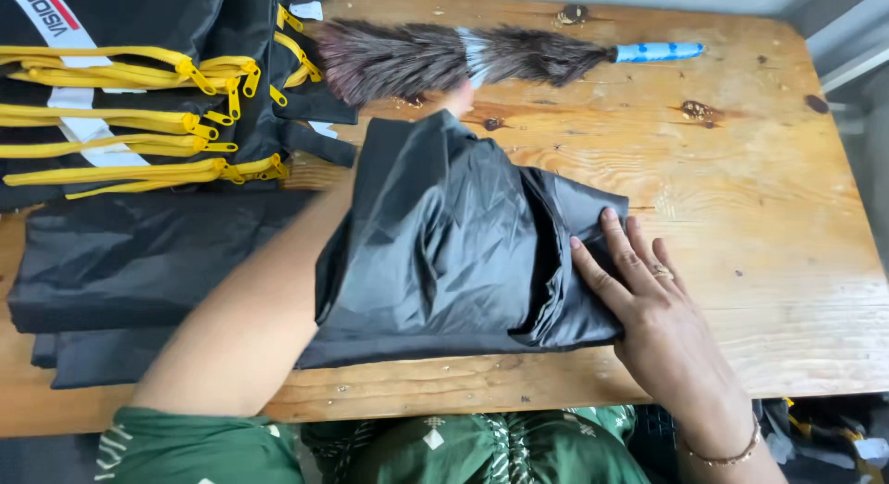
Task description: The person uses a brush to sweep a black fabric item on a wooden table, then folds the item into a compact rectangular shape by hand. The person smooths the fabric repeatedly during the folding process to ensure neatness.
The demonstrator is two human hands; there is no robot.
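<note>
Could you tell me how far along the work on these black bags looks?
Done: a stack of bags with yellow zips lies at the table's left. In hand: the left hand reaches inside a black bag while the right hand presses its edge. Left: flat black pieces beside it.

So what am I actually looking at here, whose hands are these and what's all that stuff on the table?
There is no machine: one picture, from a camera worn on a person's head, looking down at their own bare hands over a wooden table. The left arm is pushed inside a piece of black fabric, a bag or lining, so the left hand shows only as fingertips past its far edge. The right hand lies flat on the fabric's right edge, pressing it to the table. At far left sits a stack of black bags with yellow zippers, with plain black pieces in front. A feather duster with a blue handle lies along the far side.
</note>
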